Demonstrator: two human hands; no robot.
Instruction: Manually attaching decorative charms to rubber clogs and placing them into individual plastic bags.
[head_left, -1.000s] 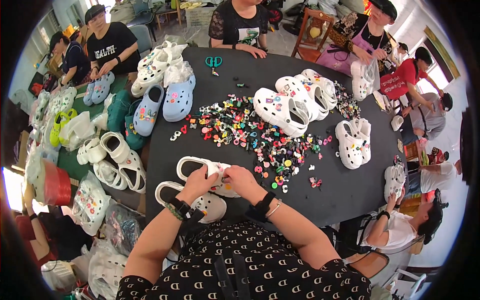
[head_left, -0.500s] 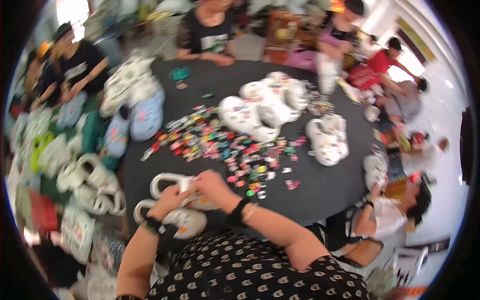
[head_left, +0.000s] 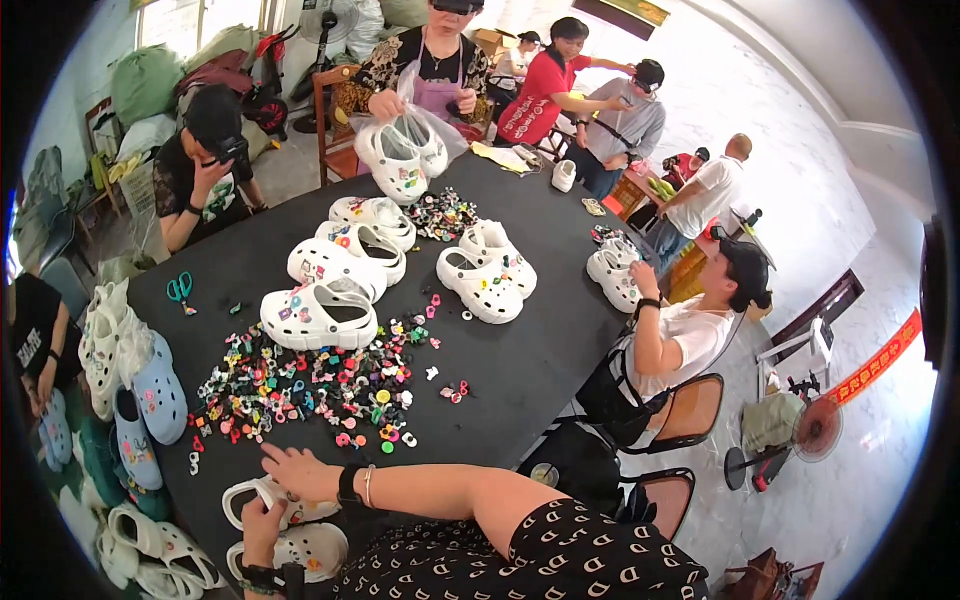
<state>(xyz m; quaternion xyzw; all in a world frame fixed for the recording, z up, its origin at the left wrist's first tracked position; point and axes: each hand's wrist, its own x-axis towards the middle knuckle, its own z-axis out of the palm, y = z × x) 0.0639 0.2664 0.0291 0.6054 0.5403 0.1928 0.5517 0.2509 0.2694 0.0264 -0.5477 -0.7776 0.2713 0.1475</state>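
Two white clogs with charms on them lie side by side at the table's near left edge. My left hand (head_left: 262, 530) grips the farther white clog (head_left: 300, 511), its thumb up near the strap. Over that clog, my right hand (head_left: 302, 472) has its fingers stretched out toward the left; whether the fingers touch the shoe is hard to make out. Nearer to me rests the other white clog (head_left: 310, 552). Just beyond my hands spreads a heap of small colourful shoe charms (head_left: 290, 395).
Charmed white clogs (head_left: 330, 318) stand behind the heap, another pair (head_left: 485, 280) to their right. Teal scissors (head_left: 180, 288) lie at left, by blue clogs (head_left: 160, 390). Across the table (head_left: 470, 400) a person holds bagged clogs (head_left: 395, 160); another person (head_left: 690, 330) sits at right.
My view has swung right, so the table sits farther left and lower. My right hand, earlier closed at the clog's strap beside my left hand, now has its fingers spread.
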